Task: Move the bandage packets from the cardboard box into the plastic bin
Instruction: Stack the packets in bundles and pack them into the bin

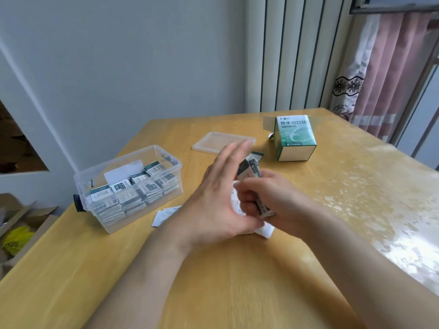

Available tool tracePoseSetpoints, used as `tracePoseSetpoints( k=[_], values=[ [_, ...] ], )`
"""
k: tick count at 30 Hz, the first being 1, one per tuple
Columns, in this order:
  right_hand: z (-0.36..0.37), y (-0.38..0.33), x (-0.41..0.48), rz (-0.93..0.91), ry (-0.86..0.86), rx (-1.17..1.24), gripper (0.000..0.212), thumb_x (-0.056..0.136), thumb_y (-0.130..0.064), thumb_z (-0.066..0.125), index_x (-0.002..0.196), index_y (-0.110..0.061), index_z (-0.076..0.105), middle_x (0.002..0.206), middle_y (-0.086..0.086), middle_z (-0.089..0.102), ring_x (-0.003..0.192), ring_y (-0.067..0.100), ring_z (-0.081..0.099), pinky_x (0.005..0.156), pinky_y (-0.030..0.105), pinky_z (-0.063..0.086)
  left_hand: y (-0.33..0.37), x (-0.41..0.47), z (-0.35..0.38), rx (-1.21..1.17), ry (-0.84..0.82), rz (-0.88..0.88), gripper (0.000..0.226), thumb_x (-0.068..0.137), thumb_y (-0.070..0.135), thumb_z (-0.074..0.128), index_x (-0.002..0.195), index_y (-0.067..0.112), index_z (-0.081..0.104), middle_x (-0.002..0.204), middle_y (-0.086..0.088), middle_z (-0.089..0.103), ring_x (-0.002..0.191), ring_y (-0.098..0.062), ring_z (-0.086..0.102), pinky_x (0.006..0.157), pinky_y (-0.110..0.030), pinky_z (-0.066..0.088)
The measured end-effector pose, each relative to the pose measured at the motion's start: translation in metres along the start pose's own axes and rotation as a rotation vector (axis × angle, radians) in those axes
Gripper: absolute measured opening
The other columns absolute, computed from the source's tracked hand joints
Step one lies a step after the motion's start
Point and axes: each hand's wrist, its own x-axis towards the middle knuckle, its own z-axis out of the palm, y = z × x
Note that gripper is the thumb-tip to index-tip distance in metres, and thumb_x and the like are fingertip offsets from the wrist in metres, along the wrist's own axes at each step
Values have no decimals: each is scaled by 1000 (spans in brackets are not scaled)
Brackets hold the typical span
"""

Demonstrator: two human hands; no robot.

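Packets (pixel 250 169) inside right grip (pixel 273 195), bin (pixel 114 161) leftward

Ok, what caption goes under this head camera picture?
Right hand grips a stack of bandage packets beside the open left hand; plastic bin partly filled, cardboard box behind.

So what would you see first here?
Two hands in the middle: the right hand grips a bunch of packets, the left hand is open beside it. On the left sits a clear bin packed with packets, and a green box stands at the back right.
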Motion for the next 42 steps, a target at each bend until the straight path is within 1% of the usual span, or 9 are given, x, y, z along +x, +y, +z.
tracePoseSetpoints(
  k=[4,6,10,15,20,23,30,36,42],
  values=[
    [-20,3,8,-164,170,-933,21,90,-24,56,88,-4,61,61,-1,49,57,19,47,52,30,35,-26,-1,-29,263,-178,-252,80,75,37,78,140,48,33,145,18,39,128,1,39,99,-21,37],
    [-27,0,5,-48,160,-1212,32,84,-44,65,89,-13,62,72,-1,58,66,20,54,55,30,39,-32,-3,-31,400,-234,-347,68,77,49,74,137,42,42,139,12,47,125,-7,46,102,-29,40],
    [-24,-11,-6,181,-9,-1220,50,66,-58,78,93,-17,63,77,-3,58,65,14,51,54,26,39,-26,0,-19,423,-325,-357,63,72,51,77,128,39,51,119,11,50,113,-8,51,98,-30,43],
    [-11,-4,-4,135,-17,-1304,42,72,-50,78,90,-22,53,80,-7,49,65,8,44,50,24,34,-27,-2,-22,351,-312,-353,56,71,35,82,120,39,57,110,14,56,103,-2,55,94,-27,47],
    [-10,-3,-5,77,-60,-1237,37,73,-40,78,77,-22,46,77,-6,49,63,11,43,50,25,35,-26,0,-20,247,-354,-356,70,73,17,81,133,33,48,80,13,63,71,2,56,75,-22,49],
    [-8,-2,-6,-13,-85,-1202,30,74,-30,79,83,-20,51,78,-5,51,63,11,44,52,28,39,-27,0,-18,250,-356,-387,78,75,17,80,140,29,39,75,12,63,75,-1,58,72,-21,45],
    [-9,0,-4,-9,-112,-1173,27,75,-28,79,83,-20,54,84,-1,59,69,16,52,63,39,53,-24,0,-18,366,-307,-355,59,70,26,83,122,35,56,84,15,56,76,0,49,69,-22,38],
    [-10,1,-2,-9,-110,-1208,26,76,-31,78,74,-24,53,77,-4,58,65,14,52,59,33,49,-20,0,-17,339,-321,-387,44,74,21,82,111,30,61,76,14,62,80,-5,57,70,-24,44],
    [-10,0,-5,-44,-134,-1230,22,77,-30,75,90,-17,62,84,-1,60,67,12,50,62,34,49,-14,-2,-16,480,-286,-331,51,74,33,80,118,33,54,86,17,48,92,-8,45,74,-24,36]
  ],
)
